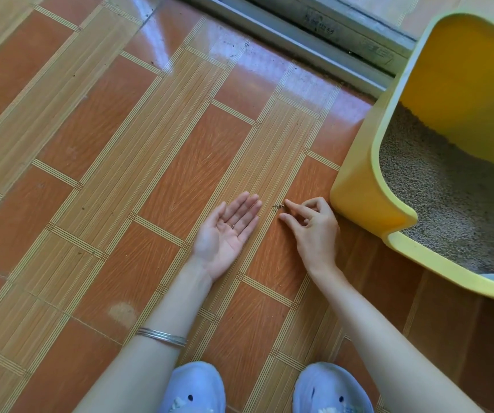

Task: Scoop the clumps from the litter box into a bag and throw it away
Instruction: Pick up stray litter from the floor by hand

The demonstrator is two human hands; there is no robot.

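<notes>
The floor point(120, 174) is glossy sheet with orange wood-grain panels framed by tan striped bands running diagonally. A grey metal door track point(299, 34) crosses from 12 to 2 o'clock, with dark specks of dirt point(236, 49) on the floor just beside it. Window glare point(156, 34) shines at 11 o'clock. A pale worn patch point(122, 312) lies at 7 o'clock, near a thin silver bangle point(162, 336). 2 pale blue shoes stand at 6 o'clock, the left shoe point(195, 389) and the right shoe point(330, 389) apart.

You're in a home, by a sliding door.
You look down on a glossy orange-and-tan patterned floor point(114, 180); a metal door track point(314, 43) runs along its far edge, a yellow litter box point(359, 192) stands near it, and you wear pale slippers point(195, 386).
</notes>
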